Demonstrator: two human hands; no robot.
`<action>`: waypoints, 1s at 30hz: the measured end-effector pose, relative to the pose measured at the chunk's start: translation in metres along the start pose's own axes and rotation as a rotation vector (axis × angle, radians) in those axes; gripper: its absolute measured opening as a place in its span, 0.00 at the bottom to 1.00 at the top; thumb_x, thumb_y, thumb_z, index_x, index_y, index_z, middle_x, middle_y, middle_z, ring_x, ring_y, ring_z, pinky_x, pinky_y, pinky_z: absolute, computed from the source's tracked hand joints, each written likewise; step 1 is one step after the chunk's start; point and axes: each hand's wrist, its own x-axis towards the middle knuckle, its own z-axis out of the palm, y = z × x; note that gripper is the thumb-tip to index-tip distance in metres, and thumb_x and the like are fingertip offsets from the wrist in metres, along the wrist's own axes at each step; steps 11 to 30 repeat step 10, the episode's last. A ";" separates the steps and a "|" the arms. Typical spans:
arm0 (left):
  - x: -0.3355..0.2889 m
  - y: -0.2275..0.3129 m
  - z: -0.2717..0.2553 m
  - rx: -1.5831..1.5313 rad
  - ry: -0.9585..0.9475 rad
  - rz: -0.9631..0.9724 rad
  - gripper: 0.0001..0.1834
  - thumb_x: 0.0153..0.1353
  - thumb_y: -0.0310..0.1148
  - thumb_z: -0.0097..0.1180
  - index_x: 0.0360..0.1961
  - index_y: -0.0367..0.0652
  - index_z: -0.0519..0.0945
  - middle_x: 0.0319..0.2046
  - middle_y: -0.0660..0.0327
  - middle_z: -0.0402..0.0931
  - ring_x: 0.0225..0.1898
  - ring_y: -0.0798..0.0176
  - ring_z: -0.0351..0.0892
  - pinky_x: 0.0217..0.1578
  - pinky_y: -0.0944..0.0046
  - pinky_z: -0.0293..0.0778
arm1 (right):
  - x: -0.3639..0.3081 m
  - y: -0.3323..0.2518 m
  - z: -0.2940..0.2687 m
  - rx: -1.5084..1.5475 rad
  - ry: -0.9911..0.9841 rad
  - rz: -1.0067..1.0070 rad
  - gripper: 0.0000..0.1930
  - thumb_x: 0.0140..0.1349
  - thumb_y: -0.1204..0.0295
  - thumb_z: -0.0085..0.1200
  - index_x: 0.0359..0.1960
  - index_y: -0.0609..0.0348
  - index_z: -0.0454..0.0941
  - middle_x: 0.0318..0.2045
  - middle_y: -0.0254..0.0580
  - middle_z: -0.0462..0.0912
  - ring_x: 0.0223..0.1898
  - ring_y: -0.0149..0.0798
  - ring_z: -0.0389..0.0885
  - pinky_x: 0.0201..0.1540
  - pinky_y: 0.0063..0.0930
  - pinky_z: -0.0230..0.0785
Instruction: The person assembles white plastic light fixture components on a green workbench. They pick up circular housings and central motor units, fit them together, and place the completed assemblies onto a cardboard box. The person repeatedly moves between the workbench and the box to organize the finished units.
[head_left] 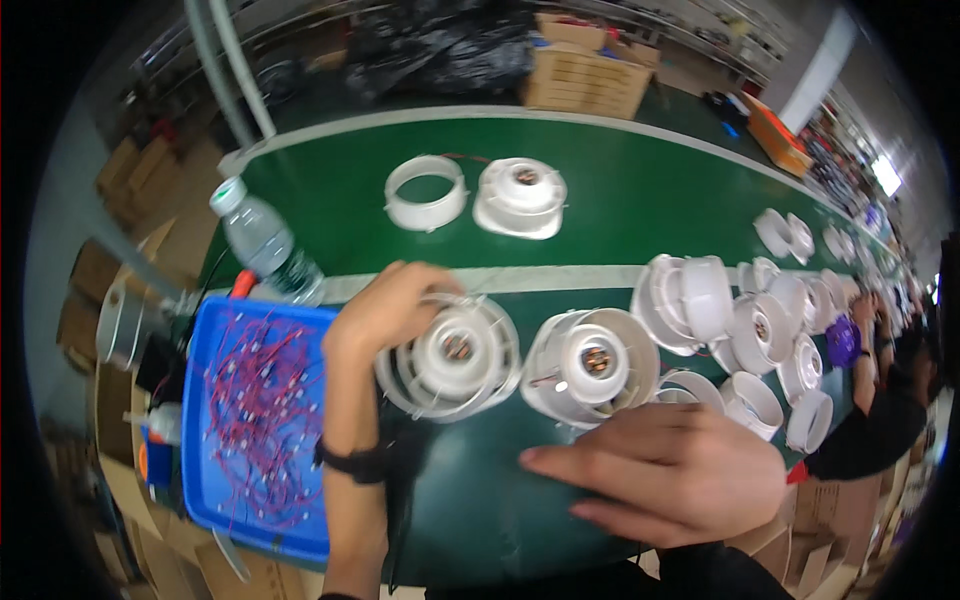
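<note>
My left hand (392,310), with a dark band on its wrist, has its fingers curled over the rim of a white round plastic fan housing (478,388). Copper windings show at that housing's centre. Just right of it sits a second white fan housing (597,335), also with copper windings in its hub. In front of this one hovers my right hand (680,470), index finger and thumb stretched leftward and apart, nothing visible between them. Its other fingers are partly hidden. A white ring (690,388) lies beyond the right hand.
A blue tray (190,420) of red wires with white connectors is at left, near a water bottle (262,240). Another ring (428,212) and housing (520,205) lie farther back. Several white housings (765,330) crowd the right, near other people's hands (868,320). A carton (585,80) stands beyond.
</note>
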 end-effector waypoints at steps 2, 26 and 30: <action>-0.010 0.006 -0.010 0.061 -0.112 -0.049 0.15 0.48 0.22 0.54 0.38 0.37 0.84 0.35 0.45 0.83 0.39 0.49 0.85 0.42 0.59 0.78 | 0.003 0.004 0.008 -0.044 -0.017 0.035 0.25 0.57 0.68 0.59 0.59 0.57 0.72 0.29 0.37 0.76 0.27 0.39 0.79 0.31 0.34 0.75; -0.027 0.064 -0.031 -0.075 -0.121 -0.311 0.17 0.54 0.15 0.50 0.43 0.34 0.83 0.32 0.51 0.84 0.31 0.64 0.83 0.34 0.67 0.79 | -0.007 0.013 0.015 -0.079 0.012 0.030 0.30 0.57 0.64 0.60 0.63 0.53 0.68 0.30 0.39 0.76 0.32 0.42 0.82 0.31 0.31 0.76; -0.027 0.064 -0.031 -0.075 -0.121 -0.311 0.17 0.54 0.15 0.50 0.43 0.34 0.83 0.32 0.51 0.84 0.31 0.64 0.83 0.34 0.67 0.79 | -0.007 0.013 0.015 -0.079 0.012 0.030 0.30 0.57 0.64 0.60 0.63 0.53 0.68 0.30 0.39 0.76 0.32 0.42 0.82 0.31 0.31 0.76</action>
